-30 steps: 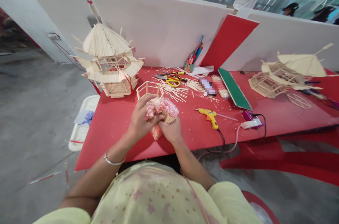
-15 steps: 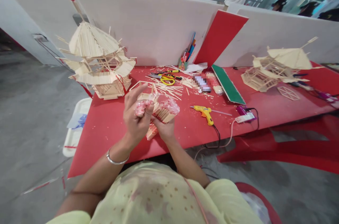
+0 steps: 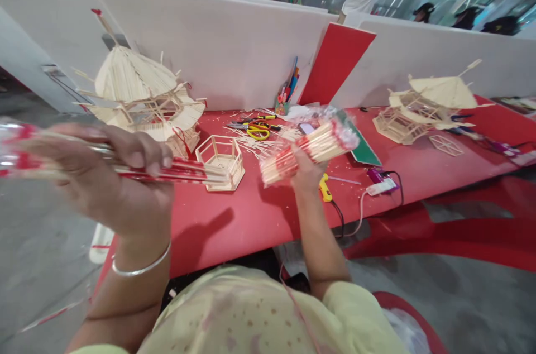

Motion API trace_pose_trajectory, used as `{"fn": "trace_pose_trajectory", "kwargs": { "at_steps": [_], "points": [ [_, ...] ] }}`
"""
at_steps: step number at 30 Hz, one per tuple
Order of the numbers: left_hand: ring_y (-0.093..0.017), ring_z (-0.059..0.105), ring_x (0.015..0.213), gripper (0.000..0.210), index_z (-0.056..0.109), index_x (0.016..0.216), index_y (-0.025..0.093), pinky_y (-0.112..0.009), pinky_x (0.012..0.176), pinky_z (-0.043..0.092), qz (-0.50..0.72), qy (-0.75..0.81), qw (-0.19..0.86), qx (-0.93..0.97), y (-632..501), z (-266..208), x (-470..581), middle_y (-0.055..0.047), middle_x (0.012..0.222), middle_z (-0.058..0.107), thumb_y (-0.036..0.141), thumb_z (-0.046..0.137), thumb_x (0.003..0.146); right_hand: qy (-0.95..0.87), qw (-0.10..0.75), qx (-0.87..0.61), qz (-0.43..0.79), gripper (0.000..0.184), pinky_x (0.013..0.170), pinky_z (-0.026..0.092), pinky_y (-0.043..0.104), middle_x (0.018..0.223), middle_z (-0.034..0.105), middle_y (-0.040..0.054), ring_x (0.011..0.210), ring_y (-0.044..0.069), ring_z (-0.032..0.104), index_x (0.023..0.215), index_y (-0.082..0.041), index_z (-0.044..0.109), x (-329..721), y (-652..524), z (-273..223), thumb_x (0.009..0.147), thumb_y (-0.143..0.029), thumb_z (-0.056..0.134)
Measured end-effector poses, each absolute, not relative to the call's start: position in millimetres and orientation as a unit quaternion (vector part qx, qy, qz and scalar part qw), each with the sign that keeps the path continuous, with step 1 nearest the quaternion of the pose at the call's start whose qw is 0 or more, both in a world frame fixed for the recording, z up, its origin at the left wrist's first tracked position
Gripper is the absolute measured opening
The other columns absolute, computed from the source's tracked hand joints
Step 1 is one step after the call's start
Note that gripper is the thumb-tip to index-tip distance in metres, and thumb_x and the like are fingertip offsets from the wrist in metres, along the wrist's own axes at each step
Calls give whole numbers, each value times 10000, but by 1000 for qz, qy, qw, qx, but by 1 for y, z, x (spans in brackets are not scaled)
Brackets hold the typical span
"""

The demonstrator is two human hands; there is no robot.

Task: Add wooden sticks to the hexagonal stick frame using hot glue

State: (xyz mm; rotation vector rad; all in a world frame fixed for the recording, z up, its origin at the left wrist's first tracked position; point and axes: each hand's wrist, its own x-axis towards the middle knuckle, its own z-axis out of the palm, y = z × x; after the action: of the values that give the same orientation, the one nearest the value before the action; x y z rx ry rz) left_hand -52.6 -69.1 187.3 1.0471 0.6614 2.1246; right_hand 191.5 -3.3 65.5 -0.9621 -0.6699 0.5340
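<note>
My left hand point(image 3: 113, 192), with a silver bangle on the wrist, is raised at the left and wrapped round a slim pack of sticks point(image 3: 190, 171) in red-and-clear wrapping. The pack points right, its near end blurred. In my right hand point(image 3: 309, 172) is a thicker bundle of wooden sticks point(image 3: 329, 143) in clear plastic with red print, held tilted above the table. Between the hands a small hexagonal stick frame point(image 3: 226, 175) stands on the red table point(image 3: 251, 220). Partly hidden by my right hand and arm is a yellow glue gun point(image 3: 325, 189).
A stick pagoda model point(image 3: 138, 77) stands at the left, a smaller one point(image 3: 412, 114) at the right. Scissors point(image 3: 258, 130) and loose sticks lie behind the frame, near a pen cup point(image 3: 283, 103). A power strip point(image 3: 381, 185) with cords sits at the right edge.
My hands were together over the table; now they are apart, the left out to the left with the slim pack, the right moved right with the bundle. The hexagonal frame is now uncovered.
</note>
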Motion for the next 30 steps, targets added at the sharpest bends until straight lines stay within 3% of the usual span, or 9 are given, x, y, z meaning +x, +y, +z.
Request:
{"fn": "trace_pose_trajectory", "kwargs": {
  "at_steps": [2,4,8,11,13,18,23,30],
  "points": [
    [-71,474,446,326,579,861,203,-272,454,341,815,213,334,422,-64,173,-40,74,561,469,444,523,1074,-397,782,-462,134,370,938,602,378,1020,734,29,1009,225,719,1032,-212,685,218,38,85,730,-370,830],
    [-86,469,429,381,583,822,194,-265,442,377,786,210,381,439,-57,153,-21,64,546,501,535,678,961,-481,722,-491,77,366,898,596,369,1025,744,62,977,226,714,1059,-188,680,235,89,96,772,-387,791],
    [-92,532,501,336,615,855,176,-226,493,444,715,238,492,437,-46,112,11,31,594,544,485,684,969,-647,499,-577,14,464,877,569,365,1023,758,77,921,233,709,1242,-170,628,247,190,92,816,-324,730],
    [-90,552,545,277,633,900,181,-213,533,477,675,273,534,429,-39,88,21,25,626,550,435,631,1011,-727,309,-612,-22,448,939,544,398,1131,757,134,1028,289,707,1265,-147,623,251,247,83,839,-266,695],
    [-96,571,562,222,647,928,188,-219,551,502,658,291,539,439,-33,76,23,22,643,564,390,625,1017,-748,229,-621,-50,441,980,525,410,1209,741,165,1108,314,688,1275,-145,620,259,272,76,854,-259,688],
    [-100,583,510,183,645,959,195,-240,544,534,633,318,550,442,-15,62,34,20,658,602,371,632,1008,-689,205,-690,-82,496,981,518,428,1242,730,175,1141,343,685,1362,-161,561,319,290,62,912,-348,652],
    [-93,556,463,248,611,927,191,-217,480,503,607,334,569,443,2,56,68,23,649,605,428,661,982,-537,155,-827,-53,550,982,527,449,1234,715,217,1158,363,686,1321,-131,571,419,262,60,854,-371,734],
    [-107,571,474,339,595,910,195,-201,441,482,576,359,574,458,11,52,107,22,625,599,524,642,975,-438,142,-888,-1,766,990,543,473,1264,692,235,1177,360,678,1379,-123,539,471,260,46,823,-596,772]
  ]
}}
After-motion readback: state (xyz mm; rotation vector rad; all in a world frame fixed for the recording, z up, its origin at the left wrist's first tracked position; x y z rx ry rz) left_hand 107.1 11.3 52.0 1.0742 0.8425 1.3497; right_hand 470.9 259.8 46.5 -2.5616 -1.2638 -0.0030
